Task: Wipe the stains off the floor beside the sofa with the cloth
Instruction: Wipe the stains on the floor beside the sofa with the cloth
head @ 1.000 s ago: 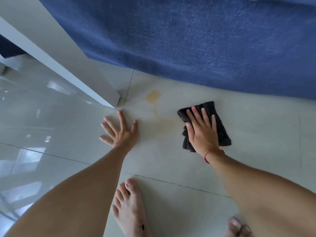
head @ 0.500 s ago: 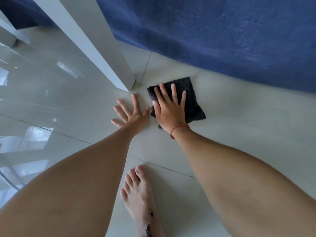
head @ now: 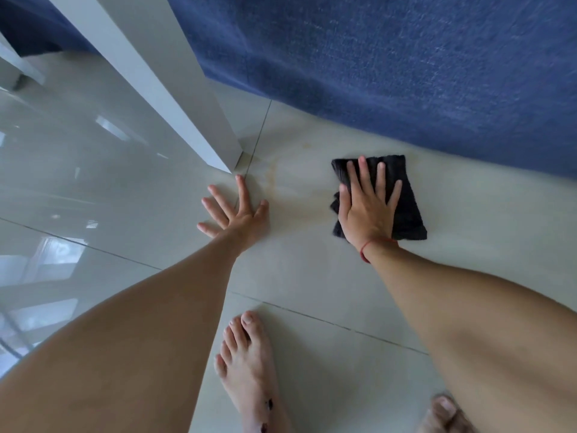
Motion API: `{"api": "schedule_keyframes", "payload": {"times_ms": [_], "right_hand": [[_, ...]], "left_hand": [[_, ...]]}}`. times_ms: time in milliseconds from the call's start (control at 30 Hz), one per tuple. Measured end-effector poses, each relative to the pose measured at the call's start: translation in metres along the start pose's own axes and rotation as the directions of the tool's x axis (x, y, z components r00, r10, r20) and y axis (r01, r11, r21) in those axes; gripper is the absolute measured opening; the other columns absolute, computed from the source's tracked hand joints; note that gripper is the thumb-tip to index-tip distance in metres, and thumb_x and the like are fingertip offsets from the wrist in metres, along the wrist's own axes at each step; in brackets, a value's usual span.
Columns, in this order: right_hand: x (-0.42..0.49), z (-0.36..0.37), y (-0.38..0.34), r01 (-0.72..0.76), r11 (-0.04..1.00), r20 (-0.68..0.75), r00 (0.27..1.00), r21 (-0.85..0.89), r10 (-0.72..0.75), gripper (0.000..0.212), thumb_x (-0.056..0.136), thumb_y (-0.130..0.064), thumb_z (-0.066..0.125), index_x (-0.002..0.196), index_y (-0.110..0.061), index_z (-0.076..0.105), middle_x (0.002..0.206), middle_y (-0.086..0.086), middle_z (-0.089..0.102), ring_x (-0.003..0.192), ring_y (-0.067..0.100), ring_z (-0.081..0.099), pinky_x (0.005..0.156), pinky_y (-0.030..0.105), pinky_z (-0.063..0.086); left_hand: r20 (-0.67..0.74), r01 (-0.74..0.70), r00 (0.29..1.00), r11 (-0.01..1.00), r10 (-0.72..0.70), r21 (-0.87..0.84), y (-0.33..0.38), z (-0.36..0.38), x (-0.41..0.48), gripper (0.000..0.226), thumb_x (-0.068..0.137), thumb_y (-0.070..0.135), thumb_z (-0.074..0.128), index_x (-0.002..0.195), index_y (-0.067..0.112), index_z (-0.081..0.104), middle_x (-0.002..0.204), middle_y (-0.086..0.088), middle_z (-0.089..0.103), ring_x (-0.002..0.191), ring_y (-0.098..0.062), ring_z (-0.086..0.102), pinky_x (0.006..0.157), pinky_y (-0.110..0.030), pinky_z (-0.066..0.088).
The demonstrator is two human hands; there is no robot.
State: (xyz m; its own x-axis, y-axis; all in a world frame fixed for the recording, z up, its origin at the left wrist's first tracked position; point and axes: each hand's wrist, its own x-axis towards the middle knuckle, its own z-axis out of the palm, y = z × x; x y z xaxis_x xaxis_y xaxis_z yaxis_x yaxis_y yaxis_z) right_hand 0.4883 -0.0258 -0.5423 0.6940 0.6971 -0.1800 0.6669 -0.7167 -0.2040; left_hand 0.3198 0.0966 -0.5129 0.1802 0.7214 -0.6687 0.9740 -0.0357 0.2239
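A folded black cloth [head: 406, 201] lies on the pale tiled floor [head: 312, 276] just in front of the blue sofa [head: 406, 73]. My right hand [head: 368, 207] presses flat on the cloth with fingers spread, a red string at the wrist. A faint yellowish smear [head: 281, 176] shows on the tile between the cloth and the white furniture leg. My left hand [head: 237, 210] rests flat on the floor to the left of the smear, fingers spread, holding nothing.
A white furniture leg [head: 187, 114] slants down to the floor beside the sofa, ending just above my left hand. My bare feet [head: 249, 370] stand on the tiles at the bottom. Glossy tiles with reflections stretch to the left.
My right hand has slid the cloth from beside my left hand back to the right. The yellowish stain is now much fainter than a second ago. My left hand stays planted.
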Motion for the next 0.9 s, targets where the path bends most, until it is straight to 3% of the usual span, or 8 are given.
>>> {"api": "schedule_keyframes", "payload": {"times_ms": [200,367,500,633,733,900], "right_hand": [[0.025,0.003,-0.04,-0.009,1.0,-0.005,1.0,-0.003,0.009,0.052,0.101,-0.042,0.022,0.151,-0.028,0.019,0.162,-0.008,0.011,0.149,0.032,0.002,0.113,0.066,-0.001],[0.02,0.012,-0.067,0.138,0.99,-0.002,0.991,0.015,-0.137,0.052,0.099,-0.042,0.027,0.149,-0.027,0.027,0.16,-0.008,0.02,0.149,0.032,0.01,0.112,0.065,0.001],[-0.018,0.017,-0.066,0.287,0.958,0.019,0.958,0.015,-0.287,0.051,0.098,-0.041,0.028,0.146,-0.026,0.036,0.156,-0.007,0.033,0.147,0.028,0.023,0.115,0.06,0.012],[-0.045,0.011,-0.011,0.395,0.919,0.044,0.918,0.002,-0.395,0.048,0.099,-0.037,0.03,0.145,-0.025,0.038,0.154,-0.007,0.037,0.145,0.024,0.029,0.118,0.047,0.013],[-0.046,0.002,0.029,0.23,0.973,0.046,0.972,-0.015,-0.229,0.053,0.098,-0.04,0.022,0.148,-0.027,0.032,0.157,-0.008,0.029,0.147,0.021,0.022,0.119,0.043,0.007],[-0.016,-0.008,0.042,-0.022,1.0,0.032,0.999,-0.01,0.023,0.051,0.1,-0.042,0.022,0.15,-0.032,0.023,0.161,-0.012,0.016,0.15,0.02,0.007,0.117,0.058,0.001]], "left_hand": [[0.006,-0.012,1.0,1.0,0.012,0.003,-0.001,0.0,0.002,0.065,0.094,0.061,0.019,0.146,0.051,-0.019,0.156,-0.006,-0.035,0.143,-0.028,-0.033,0.111,-0.059,-0.017],[0.018,-0.007,1.0,1.0,0.007,-0.002,0.001,-0.001,0.002,0.066,0.095,0.061,0.02,0.145,0.051,-0.021,0.154,-0.005,-0.039,0.142,-0.028,-0.036,0.11,-0.06,-0.017],[0.012,-0.002,1.0,1.0,0.002,0.019,0.0,0.0,0.004,0.066,0.094,0.062,0.02,0.146,0.052,-0.019,0.156,-0.007,-0.034,0.144,-0.029,-0.032,0.111,-0.061,-0.015],[0.03,0.002,1.0,0.999,-0.003,0.044,-0.003,0.002,0.007,0.067,0.088,0.068,0.016,0.147,0.053,-0.013,0.16,-0.011,-0.022,0.146,-0.033,-0.024,0.111,-0.064,-0.013],[0.015,0.01,1.0,0.999,-0.011,0.049,-0.003,0.001,0.005,0.066,0.089,0.067,0.016,0.148,0.052,-0.011,0.161,-0.01,-0.022,0.146,-0.033,-0.024,0.112,-0.063,-0.013],[-0.02,0.011,1.0,1.0,-0.011,0.009,0.001,0.0,0.0,0.066,0.093,0.062,0.021,0.147,0.051,-0.015,0.157,-0.006,-0.032,0.144,-0.029,-0.031,0.111,-0.061,-0.016]]}}
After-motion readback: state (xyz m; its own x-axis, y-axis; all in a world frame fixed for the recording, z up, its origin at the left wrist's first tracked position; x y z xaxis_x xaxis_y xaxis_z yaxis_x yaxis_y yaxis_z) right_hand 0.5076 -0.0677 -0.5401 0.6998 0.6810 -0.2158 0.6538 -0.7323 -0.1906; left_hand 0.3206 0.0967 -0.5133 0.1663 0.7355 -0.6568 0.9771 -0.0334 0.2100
